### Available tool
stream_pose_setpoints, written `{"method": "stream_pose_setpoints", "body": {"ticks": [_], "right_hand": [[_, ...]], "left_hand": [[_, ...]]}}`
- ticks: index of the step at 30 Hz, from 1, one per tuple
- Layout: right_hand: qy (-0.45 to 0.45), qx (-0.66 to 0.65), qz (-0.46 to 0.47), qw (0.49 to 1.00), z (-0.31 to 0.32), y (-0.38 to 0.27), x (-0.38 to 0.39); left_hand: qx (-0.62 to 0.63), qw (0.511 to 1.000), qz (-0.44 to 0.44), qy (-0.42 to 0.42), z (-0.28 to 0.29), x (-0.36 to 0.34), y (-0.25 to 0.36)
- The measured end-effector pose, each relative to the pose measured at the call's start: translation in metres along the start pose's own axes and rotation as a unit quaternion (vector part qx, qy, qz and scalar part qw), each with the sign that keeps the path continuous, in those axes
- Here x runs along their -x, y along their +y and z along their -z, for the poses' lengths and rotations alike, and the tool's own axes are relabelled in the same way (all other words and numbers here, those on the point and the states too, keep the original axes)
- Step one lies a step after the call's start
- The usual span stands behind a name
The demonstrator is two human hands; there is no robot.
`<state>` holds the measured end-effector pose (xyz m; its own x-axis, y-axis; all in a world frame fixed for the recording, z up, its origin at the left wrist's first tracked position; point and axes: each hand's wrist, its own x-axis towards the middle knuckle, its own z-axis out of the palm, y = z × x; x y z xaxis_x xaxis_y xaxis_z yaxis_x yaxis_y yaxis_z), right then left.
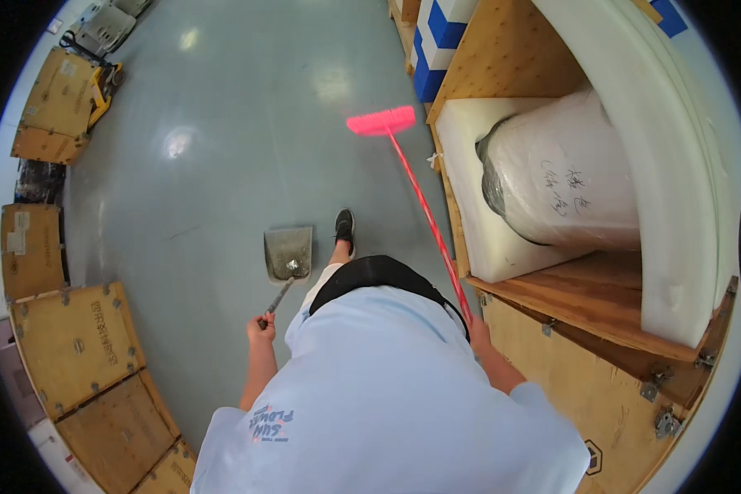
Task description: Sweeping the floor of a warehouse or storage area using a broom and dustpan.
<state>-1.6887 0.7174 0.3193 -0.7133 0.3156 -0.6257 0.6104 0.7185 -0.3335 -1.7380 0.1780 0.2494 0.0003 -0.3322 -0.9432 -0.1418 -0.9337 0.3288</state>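
My left hand point(261, 328) is closed round the handle of a grey long-handled dustpan point(277, 249). The pan is at the floor just left of my foot, with a small shiny scrap and some dirt in it. On the other side, my right hand point(478, 333) grips the red handle of a broom point(424, 202). Its bright pink bristle head point(381, 121) reaches forward, near the crates on the right, apart from the dustpan. I cannot tell whether the bristles touch the floor.
An open wooden crate point(552, 288) on the right holds white foam point(510, 247) and a plastic-wrapped cylinder point(564, 177). Wooden crates point(78, 346) line the left. Farther up stands a yellow pallet jack point(100, 90). Blue-and-white boxes point(440, 41) stand ahead right. The grey floor point(222, 99) lies between.
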Motion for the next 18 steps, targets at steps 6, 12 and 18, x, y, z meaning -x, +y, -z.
{"method": "stream_pose_setpoints", "body": {"ticks": [6,12,18], "right_hand": [[-0.091,0.025,-0.079,0.992,-0.066,0.134,0.126],[-0.169,-0.068,-0.097,0.978,-0.015,0.066,0.118],[-0.064,-0.009,-0.008,0.998,-0.015,0.066,0.092]], "left_hand": [[-0.076,0.997,-0.018,0.004,-0.017,-0.008,-0.002],[-0.092,0.996,0.02,-0.002,-0.014,-0.025,0.006],[-0.067,0.998,0.015,0.0,-0.013,-0.002,0.01]]}}
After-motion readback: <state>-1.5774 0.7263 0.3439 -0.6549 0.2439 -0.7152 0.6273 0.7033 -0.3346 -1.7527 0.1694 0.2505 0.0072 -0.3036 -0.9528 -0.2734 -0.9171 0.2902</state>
